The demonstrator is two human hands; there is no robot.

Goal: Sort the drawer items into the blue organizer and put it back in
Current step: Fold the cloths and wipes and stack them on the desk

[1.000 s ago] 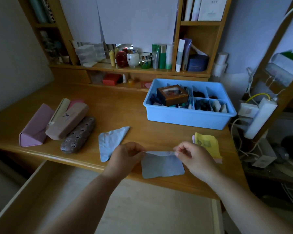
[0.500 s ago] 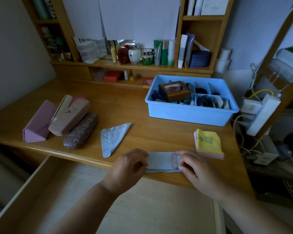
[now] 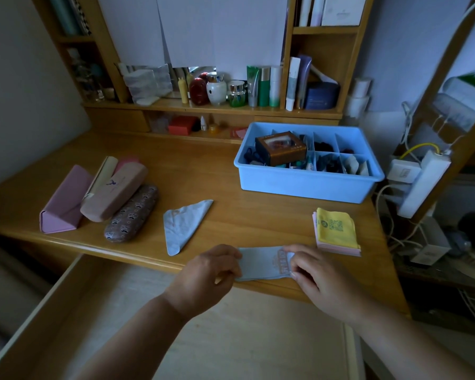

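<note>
Left hand (image 3: 213,272) and right hand (image 3: 314,275) both pinching folded pale grey-blue cleaning cloth (image 3: 263,263) at its two ends, flat on front edge of wooden table (image 3: 231,182), fingers curled over cloth edges. Printed reddish logo facing up near right hand. Second grey-blue cloth folded into a triangle (image 3: 183,224) lying just left of it, untouched. Small stack of folded cloths with yellow one on top, pink beneath (image 3: 336,231), just right of held cloth, near right hand. Blue plastic divided organizer (image 3: 307,182) on table at back right, well apart from hands, holding brown windowed box (image 3: 280,148) and small dark items in compartments. Three glasses cases at left: pink triangular folding case (image 3: 63,201), beige hard case (image 3: 114,190) leaning on it, brown patterned case (image 3: 132,213) beside. Open wooden drawer (image 3: 52,311) pulled out below table edge, under forearms.
</note>
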